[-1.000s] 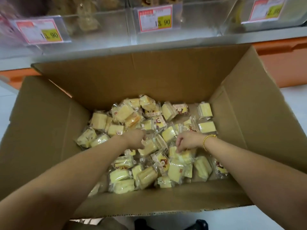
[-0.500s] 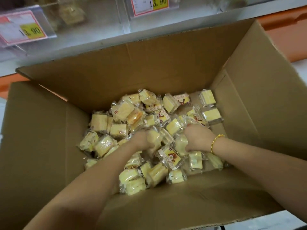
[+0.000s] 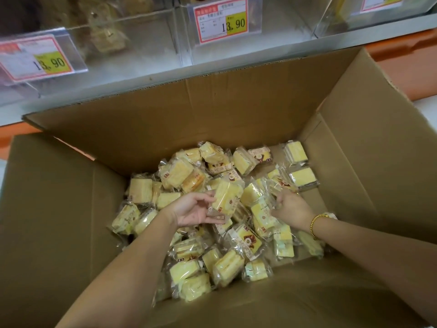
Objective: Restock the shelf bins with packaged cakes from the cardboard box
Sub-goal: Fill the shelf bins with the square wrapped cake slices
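Cupping a packaged cake (image 3: 225, 197), left hand (image 3: 192, 210) half-curled; right hand (image 3: 292, 209) pinches wrappers (image 3: 274, 188).

A white, red-bordered paper price tag (image 3: 35, 58) on the transparent plastic shelf bin (image 3: 132, 50) at the shelf's left end reads "13.90". A second such tag (image 3: 223, 20) on the middle bin (image 3: 283, 31) also reads "13.90". Its smaller characters, the third tag (image 3: 383, 2) at the right end and the print on the clear-wrapped yellow cake packets (image 3: 176, 177) are too blurred to read.
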The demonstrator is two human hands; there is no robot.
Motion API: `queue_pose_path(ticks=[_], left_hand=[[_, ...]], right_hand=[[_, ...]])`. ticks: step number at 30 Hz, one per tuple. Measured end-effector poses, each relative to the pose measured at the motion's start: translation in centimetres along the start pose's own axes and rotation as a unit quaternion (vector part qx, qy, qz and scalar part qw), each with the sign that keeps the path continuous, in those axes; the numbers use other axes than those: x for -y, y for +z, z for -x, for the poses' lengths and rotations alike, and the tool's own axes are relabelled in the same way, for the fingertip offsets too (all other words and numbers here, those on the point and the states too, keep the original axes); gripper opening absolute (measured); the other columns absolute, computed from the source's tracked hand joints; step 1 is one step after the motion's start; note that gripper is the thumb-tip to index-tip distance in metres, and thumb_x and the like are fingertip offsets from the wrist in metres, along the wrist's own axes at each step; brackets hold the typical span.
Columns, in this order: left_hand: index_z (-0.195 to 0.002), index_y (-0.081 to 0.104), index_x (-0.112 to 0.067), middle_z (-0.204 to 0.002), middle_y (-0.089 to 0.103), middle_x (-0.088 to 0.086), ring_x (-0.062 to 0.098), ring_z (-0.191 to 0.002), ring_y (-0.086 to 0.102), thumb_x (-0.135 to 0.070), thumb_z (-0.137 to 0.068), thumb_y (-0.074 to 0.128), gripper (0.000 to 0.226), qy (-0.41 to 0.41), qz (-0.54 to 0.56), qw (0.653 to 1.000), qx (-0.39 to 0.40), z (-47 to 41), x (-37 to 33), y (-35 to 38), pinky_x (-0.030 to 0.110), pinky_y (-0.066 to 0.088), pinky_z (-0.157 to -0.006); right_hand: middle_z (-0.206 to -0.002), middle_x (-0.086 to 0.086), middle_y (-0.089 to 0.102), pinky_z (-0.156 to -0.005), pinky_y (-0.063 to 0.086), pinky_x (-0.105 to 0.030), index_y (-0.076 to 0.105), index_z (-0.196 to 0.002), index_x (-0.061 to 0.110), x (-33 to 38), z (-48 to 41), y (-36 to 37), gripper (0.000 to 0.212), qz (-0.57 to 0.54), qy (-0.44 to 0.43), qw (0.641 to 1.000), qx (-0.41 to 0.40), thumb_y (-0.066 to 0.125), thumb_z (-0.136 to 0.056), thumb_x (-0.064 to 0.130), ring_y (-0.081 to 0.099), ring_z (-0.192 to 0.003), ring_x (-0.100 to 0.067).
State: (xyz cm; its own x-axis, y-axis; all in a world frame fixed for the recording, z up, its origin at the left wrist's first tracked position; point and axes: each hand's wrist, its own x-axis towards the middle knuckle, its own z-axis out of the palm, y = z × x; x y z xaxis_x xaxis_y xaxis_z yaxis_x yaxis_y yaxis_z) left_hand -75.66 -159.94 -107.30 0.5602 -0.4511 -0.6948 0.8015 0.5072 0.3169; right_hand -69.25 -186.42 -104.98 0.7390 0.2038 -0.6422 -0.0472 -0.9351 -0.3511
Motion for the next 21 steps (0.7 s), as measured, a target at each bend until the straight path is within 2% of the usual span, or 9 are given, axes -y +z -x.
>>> queue_pose_path(ticks=[2, 5, 7, 10, 12, 14, 16, 19, 21], left_hand=[[-0.141, 0.038, -0.011, -0.136, 0.052, 0.025, 0.044, -0.116, 0.057, -0.002, -0.08, 0.056, 0.064, 0.016, 0.006, 1.0, 0.015, 0.0, -0.4, 0.3, 0.057, 0.046, -0.097], [-0.138, 0.041, -0.01, -0.131, 0.055, 0.026, 0.042, -0.118, 0.056, -0.006, -0.087, 0.051, 0.053, 0.048, 0.019, 0.999, 0.013, 0.0, -0.9, 0.6, 0.057, 0.047, -0.096], [-0.141, 0.037, -0.012, -0.138, 0.049, 0.028, 0.044, -0.125, 0.049, -0.012, -0.085, 0.057, 0.06, 0.058, 0.032, 0.997, 0.031, 0.1, -1.4, 0.9, 0.057, 0.045, -0.098], [-0.141, 0.039, -0.013, -0.14, 0.045, 0.029, 0.047, -0.128, 0.045, -0.015, -0.075, 0.075, 0.076, 0.074, 0.034, 0.995, 0.056, 0.9, -2.6, 1.9, 0.057, 0.044, -0.099], [-0.137, 0.044, -0.012, -0.138, 0.047, 0.03, 0.048, -0.126, 0.046, -0.014, -0.062, 0.088, 0.087, 0.097, 0.022, 0.993, 0.059, 1.7, -3.3, 3.1, 0.058, 0.043, -0.097], [-0.132, 0.047, -0.008, -0.132, 0.052, 0.031, 0.048, -0.12, 0.052, -0.008, -0.05, 0.093, 0.094, 0.107, 0.021, 0.994, 0.029, 2.2, -4.1, 4.1, 0.058, 0.046, -0.092], [-0.136, 0.041, -0.004, -0.13, 0.053, 0.032, 0.047, -0.117, 0.055, -0.003, -0.055, 0.09, 0.095, 0.108, 0.002, 0.994, 0.009, 2.5, -4.9, 4.9, 0.054, 0.051, -0.089], [-0.135, 0.043, -0.001, -0.129, 0.056, 0.029, 0.041, -0.115, 0.059, -0.011, -0.069, 0.08, 0.076, 0.106, -0.074, 0.99, -0.054, 3.1, -6.1, 6.1, 0.046, 0.054, -0.089], [-0.129, 0.049, 0.002, -0.13, 0.056, 0.022, 0.033, -0.108, 0.065, -0.021, -0.07, 0.077, 0.07, 0.087, -0.166, 0.975, -0.118, 3.9, -6.7, 6.9, 0.038, 0.057, -0.087]], right_hand=[[-0.088, 0.003, 0.053, -0.052, 0.042, -0.02, 0.042, -0.117, 0.008, -0.3, -0.6, 0.1, 0.046, -0.045, 0.043, 0.998, 0.008, 0.071, -0.085, 0.023, 0.055, -0.074, -0.011], [-0.119, -0.001, 0.057, -0.079, 0.049, -0.025, 0.039, -0.135, 0.008, -0.6, -1.0, 0.7, 0.07, -0.05, 0.071, 0.996, 0.039, 0.077, -0.08, 0.03, 0.057, -0.106, -0.019], [-0.13, -0.002, 0.053, -0.088, 0.043, -0.024, 0.046, -0.133, 0.009, -0.5, -1.0, 0.7, 0.068, -0.055, 0.077, 0.993, 0.066, 0.078, -0.078, 0.033, 0.054, -0.114, -0.018], [-0.104, -0.001, 0.065, -0.069, 0.045, -0.02, 0.066, -0.102, 0.01, -0.9, -1.4, 0.0, 0.035, -0.078, 0.088, 0.988, 0.101, 0.081, -0.075, 0.026, 0.059, -0.083, -0.01], [-0.097, -0.002, 0.069, -0.076, 0.047, -0.021, 0.07, -0.09, 0.01, -1.2, -1.9, -0.3, 0.02, -0.083, 0.089, 0.988, 0.097, 0.08, -0.077, 0.022, 0.061, -0.086, -0.012], [-0.08, 0.002, 0.064, -0.082, 0.047, -0.022, 0.062, -0.074, 0.015, -1.3, -1.9, -0.1, 0.023, -0.073, 0.079, 0.989, 0.104, 0.079, -0.077, 0.031, 0.058, -0.077, -0.01], [-0.064, 0.004, 0.048, -0.069, 0.045, -0.022, 0.046, -0.065, 0.018, -0.6, -1.6, 0.3, 0.043, -0.029, 0.066, 0.991, 0.116, 0.077, -0.075, 0.047, 0.048, -0.062, -0.009], [-0.072, 0.006, 0.044, -0.054, 0.034, -0.02, 0.046, -0.077, 0.016, 0.3, -1.0, 1.1, 0.047, 0.033, 0.051, 0.995, 0.08, 0.072, -0.076, 0.056, 0.047, -0.074, -0.011], [-0.082, 0.004, 0.051, -0.054, 0.037, -0.02, 0.054, -0.108, 0.01, 0.2, -0.8, 1.7, 0.049, 0.027, 0.042, 0.996, 0.069, 0.07, -0.082, 0.047, 0.054, -0.085, -0.015]])
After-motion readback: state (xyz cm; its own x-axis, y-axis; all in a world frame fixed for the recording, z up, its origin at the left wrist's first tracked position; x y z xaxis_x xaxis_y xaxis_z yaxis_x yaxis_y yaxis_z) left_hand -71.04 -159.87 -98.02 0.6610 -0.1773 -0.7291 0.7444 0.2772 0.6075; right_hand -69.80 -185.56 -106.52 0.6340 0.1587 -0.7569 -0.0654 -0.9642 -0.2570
